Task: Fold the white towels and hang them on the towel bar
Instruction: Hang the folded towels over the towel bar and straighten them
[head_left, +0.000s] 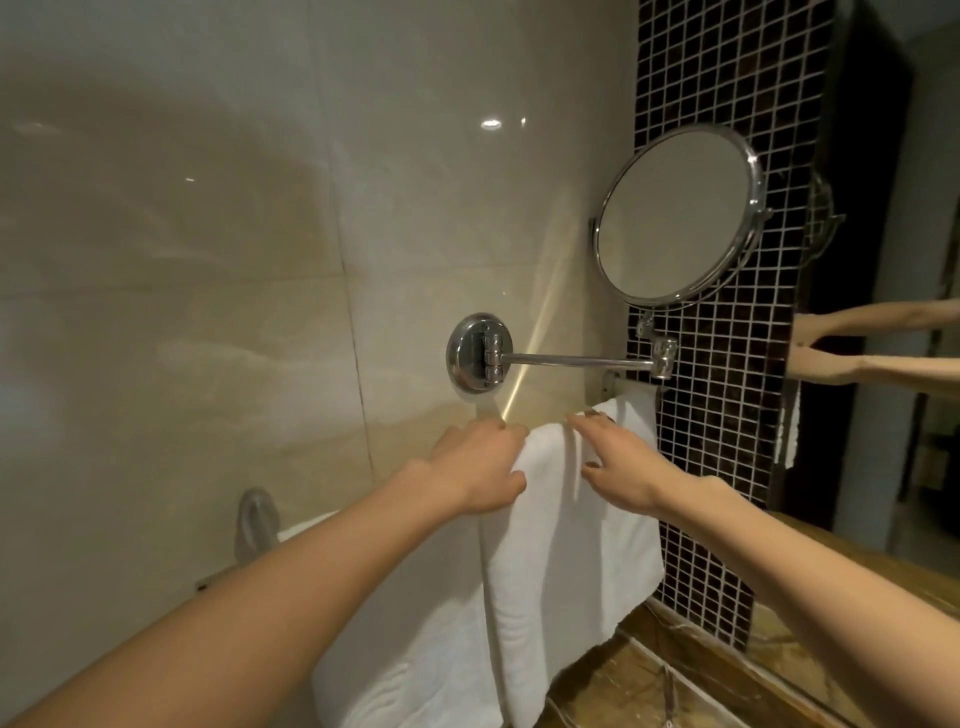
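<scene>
While hung on one bar (635, 387), two white towels (405, 649) (571, 545); left grip (478, 467) pinching one, right grip (618, 462) wide.

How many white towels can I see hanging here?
2. The right towel hangs beside the mosaic tiles, gripped by the left hand and touched by the right hand. The left towel hangs beside it, lower in view. Others may be hidden.
</scene>
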